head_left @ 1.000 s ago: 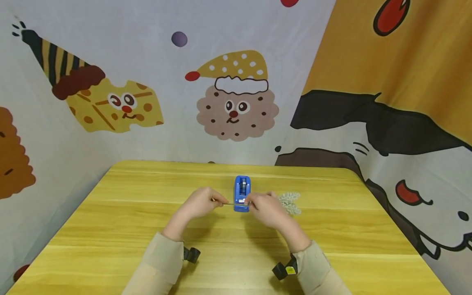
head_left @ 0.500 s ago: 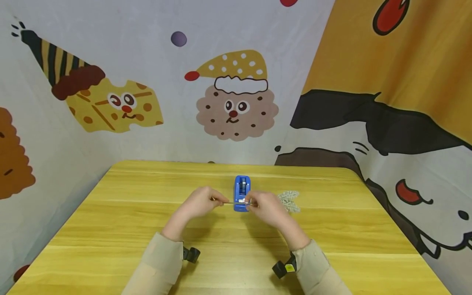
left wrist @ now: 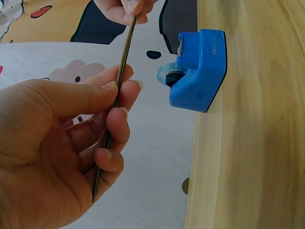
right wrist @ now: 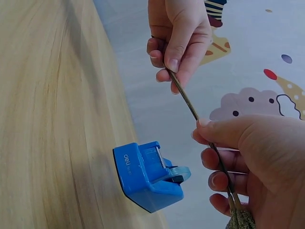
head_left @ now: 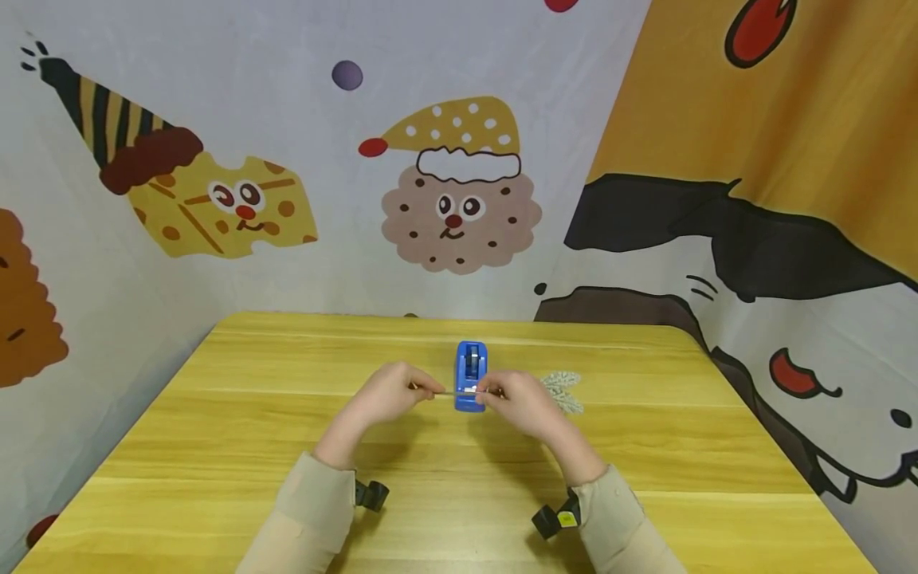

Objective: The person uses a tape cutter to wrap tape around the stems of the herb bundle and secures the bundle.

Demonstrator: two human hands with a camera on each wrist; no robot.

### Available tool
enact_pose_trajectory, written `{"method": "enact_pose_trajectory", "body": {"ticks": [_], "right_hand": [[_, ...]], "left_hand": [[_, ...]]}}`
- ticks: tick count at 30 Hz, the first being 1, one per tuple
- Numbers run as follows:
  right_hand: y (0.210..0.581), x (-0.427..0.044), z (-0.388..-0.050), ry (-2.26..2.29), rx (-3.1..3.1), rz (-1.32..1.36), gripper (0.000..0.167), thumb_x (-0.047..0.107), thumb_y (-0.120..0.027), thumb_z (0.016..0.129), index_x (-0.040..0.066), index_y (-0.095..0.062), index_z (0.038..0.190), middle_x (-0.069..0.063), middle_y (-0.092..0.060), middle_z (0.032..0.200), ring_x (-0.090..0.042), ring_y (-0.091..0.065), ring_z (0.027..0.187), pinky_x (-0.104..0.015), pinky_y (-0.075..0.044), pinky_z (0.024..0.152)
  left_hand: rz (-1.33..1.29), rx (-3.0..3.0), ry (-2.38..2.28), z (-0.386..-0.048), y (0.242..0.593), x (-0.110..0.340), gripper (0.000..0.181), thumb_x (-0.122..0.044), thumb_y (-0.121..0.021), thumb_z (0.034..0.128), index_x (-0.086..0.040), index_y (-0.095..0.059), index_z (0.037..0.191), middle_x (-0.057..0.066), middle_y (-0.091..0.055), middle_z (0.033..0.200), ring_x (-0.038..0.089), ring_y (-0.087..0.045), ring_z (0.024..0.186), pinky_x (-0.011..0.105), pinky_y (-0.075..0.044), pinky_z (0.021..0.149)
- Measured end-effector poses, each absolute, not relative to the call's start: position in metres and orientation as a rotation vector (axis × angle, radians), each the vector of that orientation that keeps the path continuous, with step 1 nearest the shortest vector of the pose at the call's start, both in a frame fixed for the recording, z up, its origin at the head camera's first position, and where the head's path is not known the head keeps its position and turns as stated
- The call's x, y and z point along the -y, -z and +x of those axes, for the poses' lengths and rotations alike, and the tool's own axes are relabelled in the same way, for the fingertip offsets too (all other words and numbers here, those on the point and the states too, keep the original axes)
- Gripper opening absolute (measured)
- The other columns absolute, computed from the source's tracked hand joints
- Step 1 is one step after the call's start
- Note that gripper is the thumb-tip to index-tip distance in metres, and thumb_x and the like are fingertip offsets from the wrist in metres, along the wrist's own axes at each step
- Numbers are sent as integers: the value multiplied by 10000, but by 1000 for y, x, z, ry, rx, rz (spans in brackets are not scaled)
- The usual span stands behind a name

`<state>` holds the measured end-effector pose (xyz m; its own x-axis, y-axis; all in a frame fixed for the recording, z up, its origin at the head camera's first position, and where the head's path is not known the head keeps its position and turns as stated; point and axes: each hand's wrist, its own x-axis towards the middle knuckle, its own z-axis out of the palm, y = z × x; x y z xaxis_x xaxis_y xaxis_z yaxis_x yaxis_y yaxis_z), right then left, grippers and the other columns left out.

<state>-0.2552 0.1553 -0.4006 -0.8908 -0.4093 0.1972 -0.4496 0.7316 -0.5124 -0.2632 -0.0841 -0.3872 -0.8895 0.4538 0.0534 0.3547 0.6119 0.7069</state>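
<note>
Between both hands, level above the table, runs a sprig of pale grey-green dried flowers (head_left: 565,391) with thin, dark, straight stems (left wrist: 125,47). My left hand (head_left: 390,392) pinches the stems near their bare end between thumb and fingers. Further along, my right hand (head_left: 522,404) pinches them with thumb and fingertips; its other fingers curl loosely beside them in the right wrist view. The flower heads stick out past the right hand, partly hidden by it. A blue tape dispenser (head_left: 471,363) with a clear tape roll (right wrist: 179,173) stands just behind the stems, untouched.
The wood-grain table (head_left: 251,446) stretches around the hands. Its far edge meets a light cloth backdrop (head_left: 287,104) printed with cartoon figures. Each wrist carries a small black camera (head_left: 373,496).
My right fingers have shifted slightly on the stems, and the flower heads have risen and turned a little. The left hand stays almost still, and the tape dispenser has not moved.
</note>
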Motion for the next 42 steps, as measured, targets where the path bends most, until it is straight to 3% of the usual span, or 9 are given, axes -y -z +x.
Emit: {"method": "enact_pose_trajectory", "body": {"ticks": [5,9,14,20,22,27,37,42], "right_hand": [[400,-156,-257,-878,2849,707,84,171,-668,926,113,-728,935,67,-652,817,-86,-534,666,-264,-481,588],[402,-157,-258,-876,2848,700,100,171,-659,935,96,-717,967,32,-651,793,-96,-498,615,-263,-447,539],[403,-158,-258,-826,2812,680,121,187,-681,921,127,-611,999,61,-572,693,-79,-447,533,-247,-402,472],[404,-159,-258,-785,2791,689,142,193,-683,920,214,-543,901,73,-564,680,-71,-430,528,-236,-385,460],[403,-158,-258,-787,2803,685,135,187,-679,923,234,-557,888,51,-595,705,-78,-447,545,-243,-397,471],[404,-157,-259,-801,2819,689,21,180,-666,930,169,-682,938,55,-652,802,-82,-514,626,-261,-456,542],[404,-155,-259,-741,2881,707,127,192,-635,953,115,-733,977,71,-634,804,-79,-459,553,-247,-415,498],[404,-156,-259,-675,2883,775,110,196,-712,882,117,-704,959,76,-603,767,-75,-486,617,-252,-449,560]], "left_hand": [[694,-2706,-1138,-264,388,83,200,-44,-607,940,-115,-767,1037,51,-725,983,100,-346,472,230,-323,460],[715,-2698,-1137,-264,387,82,200,-35,-603,941,-98,-763,1044,79,-723,1000,102,-359,485,230,-329,464],[728,-2688,-1134,-264,386,80,194,-34,-603,942,-78,-758,1050,95,-720,1011,112,-393,523,243,-346,482],[719,-2692,-1135,-264,387,79,190,-36,-607,940,-80,-759,1047,84,-721,998,120,-445,569,256,-359,503],[721,-2691,-1135,-264,387,79,191,-35,-608,940,-80,-759,1048,84,-722,996,122,-480,599,261,-368,510],[749,-2691,-1136,-266,390,81,192,-35,-605,942,-78,-757,1052,84,-722,1000,125,-545,670,270,-385,519],[751,-2690,-1122,-267,391,81,200,-34,-604,941,-103,-765,1040,76,-723,977,118,-437,550,252,-359,491],[760,-2683,-1128,-267,391,82,204,-28,-605,937,-109,-767,1032,63,-722,959,110,-441,553,247,-366,492]]}}
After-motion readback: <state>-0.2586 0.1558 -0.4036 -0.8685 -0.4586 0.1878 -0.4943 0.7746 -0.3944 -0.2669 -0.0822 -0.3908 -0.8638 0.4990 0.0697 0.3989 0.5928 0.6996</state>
